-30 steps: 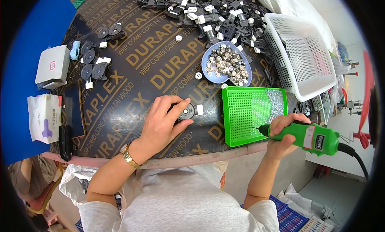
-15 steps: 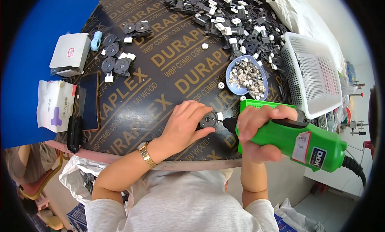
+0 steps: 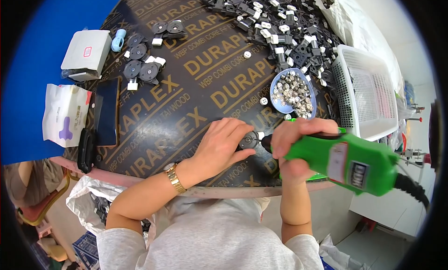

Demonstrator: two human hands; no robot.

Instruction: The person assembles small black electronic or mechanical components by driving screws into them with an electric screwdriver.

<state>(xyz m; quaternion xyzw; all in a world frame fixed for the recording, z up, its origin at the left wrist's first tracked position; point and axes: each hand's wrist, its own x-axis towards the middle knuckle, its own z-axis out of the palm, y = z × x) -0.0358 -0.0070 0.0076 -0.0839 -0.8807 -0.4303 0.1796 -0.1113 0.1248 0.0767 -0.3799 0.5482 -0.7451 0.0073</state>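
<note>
A: ok so what are the hands up to here?

B: closest in, the left hand (image 3: pixel 218 143), gold watch (image 3: pixel 174 179) on the wrist, has its grip pinched round a black round part (image 3: pixel 249 139), thumb on the near side; the right hand (image 3: pixel 296 146) has its grip wrapped round a green power screwdriver (image 3: pixel 336 162), tip pointing left — the part sits on the bench (image 3: pixel 154 125), just left of that tip.

A: is the tip touching it?

B: can't tell tbh; it's right up by the part's white tab (image 3: pixel 261 135), too small to call.

A: and further out?

B: green tray (image 3: pixel 342 130), mostly hidden behind the right hand and driver; dark phone (image 3: pixel 107 113) lying flat over on the left, with a white-and-purple packet (image 3: pixel 65 113) beside it; past the tray, a blue dish (image 3: pixel 274 101) loaded with small silvery pieces (image 3: pixel 293 90), and a white basket (image 3: pixel 344 88) to its right; a cluster of black wheel-shaped parts (image 3: pixel 138 52) on the left — then a big heap of black and white parts (image 3: pixel 284 27) at the far side.
</note>
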